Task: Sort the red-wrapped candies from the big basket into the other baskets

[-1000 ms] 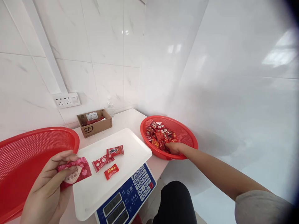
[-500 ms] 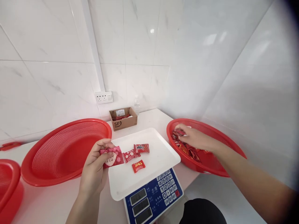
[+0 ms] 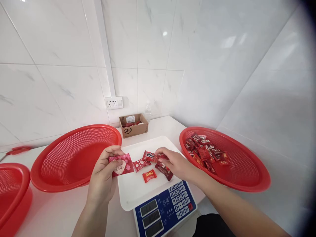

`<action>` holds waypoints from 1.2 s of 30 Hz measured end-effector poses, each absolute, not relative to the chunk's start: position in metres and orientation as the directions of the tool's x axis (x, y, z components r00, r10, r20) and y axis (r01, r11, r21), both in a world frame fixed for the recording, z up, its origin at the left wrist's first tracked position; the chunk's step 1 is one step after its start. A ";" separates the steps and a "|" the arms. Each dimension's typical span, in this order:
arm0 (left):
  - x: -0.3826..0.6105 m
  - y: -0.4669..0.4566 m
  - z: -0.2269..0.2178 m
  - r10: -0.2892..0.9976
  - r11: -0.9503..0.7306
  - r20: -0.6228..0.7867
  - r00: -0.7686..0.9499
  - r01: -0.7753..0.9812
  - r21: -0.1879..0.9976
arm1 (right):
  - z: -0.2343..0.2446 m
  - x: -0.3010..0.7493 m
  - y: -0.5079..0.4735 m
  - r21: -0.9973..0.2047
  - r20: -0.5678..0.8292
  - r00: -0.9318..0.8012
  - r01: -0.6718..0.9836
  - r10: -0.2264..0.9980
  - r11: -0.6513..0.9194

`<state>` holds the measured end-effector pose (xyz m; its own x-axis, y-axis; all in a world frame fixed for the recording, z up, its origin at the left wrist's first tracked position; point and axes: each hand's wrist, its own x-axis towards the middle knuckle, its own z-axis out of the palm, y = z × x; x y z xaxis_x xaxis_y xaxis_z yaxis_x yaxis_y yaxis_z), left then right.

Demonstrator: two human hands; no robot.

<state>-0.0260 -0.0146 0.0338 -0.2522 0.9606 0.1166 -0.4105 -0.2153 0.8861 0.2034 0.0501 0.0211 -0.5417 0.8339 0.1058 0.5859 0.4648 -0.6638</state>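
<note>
My left hand (image 3: 105, 169) pinches a pink-and-red candy pouch (image 3: 123, 165) with a pale heart-shaped label, held at the left edge of the white scale tray (image 3: 130, 200). Over the tray's right part, my right hand (image 3: 174, 163) is closed around a wrapped candy, partly covered by the fingers. A dark red candy packet (image 3: 165, 171) shows just below those fingers, touching or close to the tray. Beside it on the tray are a small red candy (image 3: 149, 176), a dotted red candy (image 3: 141, 164) and a red candy with black lettering (image 3: 149, 156).
A red basket (image 3: 256, 179) with several wrapped candies stands at right. Another red basket (image 3: 49, 186) is at left, with part of a third basket (image 3: 18, 197) nearer. Behind the tray are a cardboard box (image 3: 134, 131) and a clear bottle (image 3: 148, 111). The scale's keypad (image 3: 179, 200) faces me.
My right hand has come out of the right basket and over to the scale tray, bringing candy with it. My left hand keeps hold of the pouch. The view has shifted slightly.
</note>
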 end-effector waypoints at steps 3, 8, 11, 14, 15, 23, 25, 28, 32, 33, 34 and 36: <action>-0.025 -0.014 0.034 0.963 -0.206 0.110 -0.245 -0.407 0.890 | 0.022 0.205 0.049 -0.716 0.085 -0.410 0.609 0.908 0.342; -0.024 -0.015 0.035 0.968 -0.186 0.097 -0.231 -0.405 0.895 | 0.024 0.193 0.044 -0.651 0.063 -0.451 0.658 0.890 0.379; -0.025 -0.016 0.036 0.968 -0.186 0.097 -0.231 -0.403 0.896 | 0.026 0.186 0.042 -0.615 0.048 -0.466 0.684 0.884 0.394; -0.025 -0.016 0.036 0.966 -0.194 0.105 -0.235 -0.397 0.897 | 0.027 0.185 0.041 -0.583 0.030 -0.462 0.712 0.886 0.391; -0.025 -0.016 0.036 0.966 -0.197 0.108 -0.235 -0.398 0.896 | 0.027 0.185 0.040 -0.578 0.032 -0.464 0.714 0.885 0.395; -0.025 -0.014 0.034 0.967 -0.194 0.106 -0.232 -0.398 0.897 | 0.015 0.192 0.045 -0.621 0.079 -0.465 0.669 0.882 0.408; -0.026 -0.014 0.033 0.968 -0.193 0.107 -0.229 -0.396 0.898 | 0.012 0.196 0.045 -0.608 0.101 -0.438 0.684 0.893 0.404; -0.025 -0.013 0.032 0.968 -0.190 0.107 -0.226 -0.388 0.902 | 0.009 0.201 0.042 -0.611 0.122 -0.414 0.684 0.902 0.397; -0.025 -0.013 0.032 0.966 -0.193 0.107 -0.237 -0.375 0.907 | 0.005 0.206 0.037 -0.610 0.119 -0.401 0.692 0.908 0.386; -0.025 -0.012 0.032 0.966 -0.192 0.106 -0.237 -0.375 0.907 | 0.004 0.207 0.036 -0.611 0.119 -0.395 0.694 0.911 0.381; -0.025 -0.012 0.032 0.966 -0.192 0.107 -0.236 -0.376 0.906 | 0.003 0.208 0.035 -0.613 0.123 -0.388 0.694 0.914 0.377; -0.024 -0.012 0.032 0.965 -0.197 0.112 -0.235 -0.377 0.905 | 0.002 0.211 0.033 -0.609 0.135 -0.375 0.698 0.917 0.376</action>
